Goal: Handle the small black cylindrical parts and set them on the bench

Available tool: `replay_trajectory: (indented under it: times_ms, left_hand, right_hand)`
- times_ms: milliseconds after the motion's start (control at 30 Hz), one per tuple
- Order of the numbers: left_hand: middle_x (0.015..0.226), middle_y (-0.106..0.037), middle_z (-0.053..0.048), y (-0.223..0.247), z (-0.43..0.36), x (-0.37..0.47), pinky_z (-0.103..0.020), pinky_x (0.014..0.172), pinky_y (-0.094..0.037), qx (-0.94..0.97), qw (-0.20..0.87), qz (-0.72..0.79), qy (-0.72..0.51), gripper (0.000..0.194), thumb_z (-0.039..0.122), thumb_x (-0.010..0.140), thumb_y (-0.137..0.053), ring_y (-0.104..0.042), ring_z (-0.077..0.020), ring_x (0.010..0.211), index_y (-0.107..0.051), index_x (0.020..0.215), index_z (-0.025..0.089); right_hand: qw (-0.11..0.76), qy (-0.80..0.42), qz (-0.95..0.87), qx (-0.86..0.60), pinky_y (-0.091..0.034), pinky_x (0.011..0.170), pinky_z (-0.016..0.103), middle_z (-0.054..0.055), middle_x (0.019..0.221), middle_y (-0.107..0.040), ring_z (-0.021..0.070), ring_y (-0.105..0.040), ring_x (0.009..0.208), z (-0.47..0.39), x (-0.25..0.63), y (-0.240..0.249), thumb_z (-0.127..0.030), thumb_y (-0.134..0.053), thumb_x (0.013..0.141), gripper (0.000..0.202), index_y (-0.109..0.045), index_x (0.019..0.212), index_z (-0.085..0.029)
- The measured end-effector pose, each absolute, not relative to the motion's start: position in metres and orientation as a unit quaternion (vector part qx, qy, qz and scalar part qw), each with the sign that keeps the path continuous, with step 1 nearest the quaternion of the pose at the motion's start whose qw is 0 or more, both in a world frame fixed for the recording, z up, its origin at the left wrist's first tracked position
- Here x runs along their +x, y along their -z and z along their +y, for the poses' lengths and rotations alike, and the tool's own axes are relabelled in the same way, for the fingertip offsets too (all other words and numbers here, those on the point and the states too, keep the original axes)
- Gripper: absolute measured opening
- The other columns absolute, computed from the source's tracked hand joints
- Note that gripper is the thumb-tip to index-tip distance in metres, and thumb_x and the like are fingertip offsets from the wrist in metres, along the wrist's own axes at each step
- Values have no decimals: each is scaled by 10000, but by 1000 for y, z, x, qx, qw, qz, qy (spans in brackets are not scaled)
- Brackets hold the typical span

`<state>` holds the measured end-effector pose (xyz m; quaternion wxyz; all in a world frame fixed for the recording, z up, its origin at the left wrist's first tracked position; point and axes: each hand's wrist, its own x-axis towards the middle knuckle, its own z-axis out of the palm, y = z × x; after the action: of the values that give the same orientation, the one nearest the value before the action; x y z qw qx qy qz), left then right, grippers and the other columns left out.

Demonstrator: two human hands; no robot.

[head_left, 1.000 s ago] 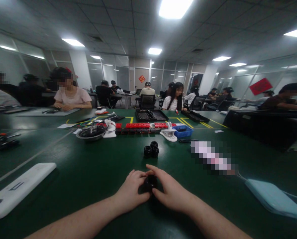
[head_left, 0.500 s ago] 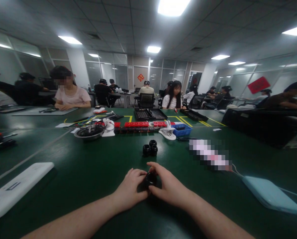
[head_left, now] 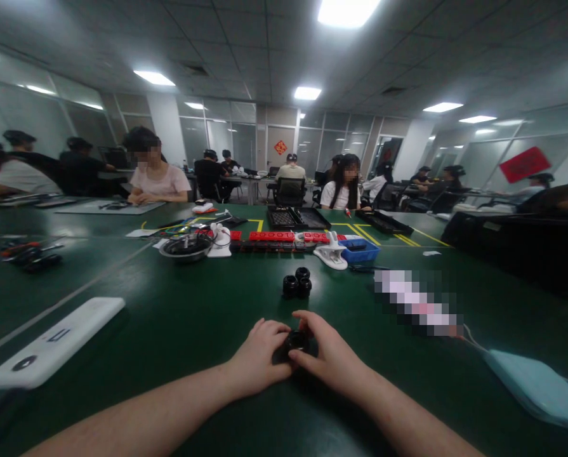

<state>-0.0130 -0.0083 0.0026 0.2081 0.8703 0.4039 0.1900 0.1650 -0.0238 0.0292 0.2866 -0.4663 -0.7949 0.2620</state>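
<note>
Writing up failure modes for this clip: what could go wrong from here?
1. Occlusion: the left hand and right hand cup the black part, hiding its sides, so a slip might go unseen.
2. Knock: three similar black parts sit clustered just beyond the fingers; a forward reach could bump them.
3. Roll: those parts look rounded and stand loose on the green table, so a bumped one might roll.

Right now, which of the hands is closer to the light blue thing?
Right. The right hand lies left of the light blue thing, beside a black part; the left hand is farther away, on that part's other side.
</note>
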Motion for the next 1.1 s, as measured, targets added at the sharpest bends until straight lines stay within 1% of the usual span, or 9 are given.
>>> replay_trajectory:
  times_ms: [133,233,333,500,600,733,933,1000,1100]
  left_hand:
    - [1099,-538,-42,-1,-9,-14,-466,1010,-195,871,191,404,-206,328,344,722,-634,-445,-249,1062,-579,1026,234]
    - [1105,-536,-48,0,-10,-14,-467,1012,-198,873,184,401,-206,347,386,718,-641,-441,-251,1073,-581,1020,227]
    - [1115,-532,-51,1,-10,-15,-474,1017,-189,873,185,401,-205,372,390,722,-634,-435,-251,1084,-570,1051,229]
    - [1132,-525,-45,4,-9,-16,-490,1018,-167,873,186,401,-205,397,398,722,-625,-426,-259,1096,-559,1083,247]
    - [1139,-525,-46,5,-9,-17,-496,1016,-171,873,191,397,-208,418,425,723,-625,-424,-266,1102,-554,1095,247]
    - [1154,-518,-49,5,-8,-18,-495,1019,-182,878,183,390,-210,427,415,722,-626,-424,-275,1106,-553,1101,232]
    - [1153,-524,-56,5,-9,-18,-508,1009,-194,879,173,397,-198,418,448,737,-602,-429,-282,1109,-548,1091,234]
    - [1165,-518,-60,6,-10,-17,-507,1009,-194,879,171,397,-204,478,480,729,-601,-427,-276,1116,-513,1128,232]
    - [1247,-460,-91,1,-12,-17,-510,1023,-160,876,168,404,-201,685,497,675,-639,-393,-272,1160,-397,1244,202]
  right_hand:
    - [286,-274,-809,-435,-373,948,370,69,1119,-547,197,-508,1061,-25,167,-30,-87,-540,706,590,-358,1256,-200]
    - [291,-264,-805,-444,-363,954,412,76,1142,-530,220,-496,1078,-23,168,-29,-145,-545,724,594,-333,1274,-210]
    - [281,-256,-799,-465,-397,916,414,67,1069,-550,233,-527,1020,-20,166,-25,-212,-588,709,581,-366,1245,-202]
    - [291,-260,-801,-454,-430,871,396,57,1010,-570,227,-558,957,-18,164,-23,-177,-557,691,516,-414,1187,-196]
    - [294,-267,-808,-435,-403,909,405,62,1044,-569,227,-546,996,-19,166,-23,-151,-521,684,531,-395,1197,-198]
    - [260,-290,-818,-423,-372,952,413,76,1116,-556,229,-523,1062,-18,167,-22,-149,-512,702,556,-366,1236,-202]
    - [255,-288,-811,-440,-357,966,451,95,1196,-508,245,-492,1108,-16,168,-21,-231,-556,721,621,-302,1287,-208]
    - [255,-287,-807,-448,-362,962,456,103,1212,-496,248,-493,1106,-16,168,-20,-269,-547,740,613,-292,1294,-206]
    - [264,-290,-801,-452,-384,942,455,104,1225,-486,246,-512,1076,-14,170,-19,-325,-508,784,565,-299,1297,-214]
